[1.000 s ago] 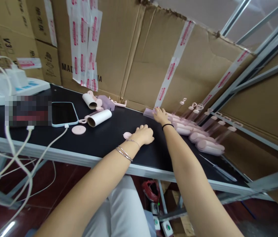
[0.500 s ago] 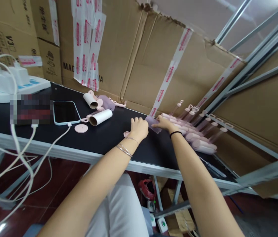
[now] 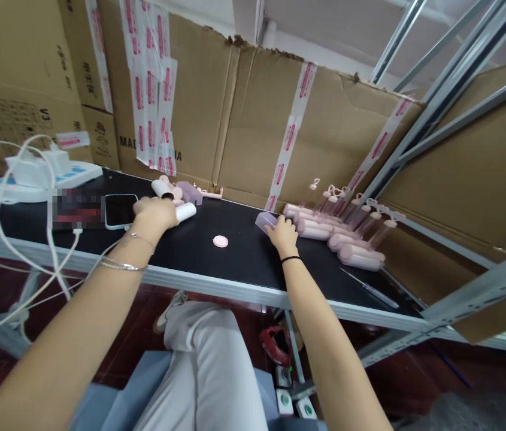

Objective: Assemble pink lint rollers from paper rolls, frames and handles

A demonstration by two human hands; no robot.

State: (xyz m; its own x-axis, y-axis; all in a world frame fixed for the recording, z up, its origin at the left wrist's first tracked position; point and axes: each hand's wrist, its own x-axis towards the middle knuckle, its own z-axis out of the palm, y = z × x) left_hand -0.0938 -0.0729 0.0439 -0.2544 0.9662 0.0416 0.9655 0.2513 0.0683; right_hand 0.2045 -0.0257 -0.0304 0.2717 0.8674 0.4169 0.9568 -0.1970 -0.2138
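Note:
My left hand (image 3: pixel 157 214) reaches down between the phone and a white tube (image 3: pixel 186 212) lying on the black tabletop. Its fingers point away from me and are mostly hidden behind the back of the hand. A second white tube (image 3: pixel 161 188) lies just beyond, beside a translucent purple plastic part (image 3: pixel 190 193) and small pink pieces. My right hand (image 3: pixel 284 236) grips a translucent purple plastic piece (image 3: pixel 265 221) by its right side, low over the table. Between the two hands a small round pink disc (image 3: pixel 220 241) lies flat.
Several pink cylinders with clear stems and loops (image 3: pixel 355 240) lie in rows at right. A screwdriver (image 3: pixel 376 293) rests near the front edge. At left are a phone (image 3: pixel 121 211), white cables and a power strip (image 3: pixel 82 174). Taped cardboard (image 3: pixel 244 131) walls the back.
My left hand has moved left, away from the purple piece to the white tubes, uncovering the small pink disc. My right hand keeps the purple piece. The view has shifted slightly.

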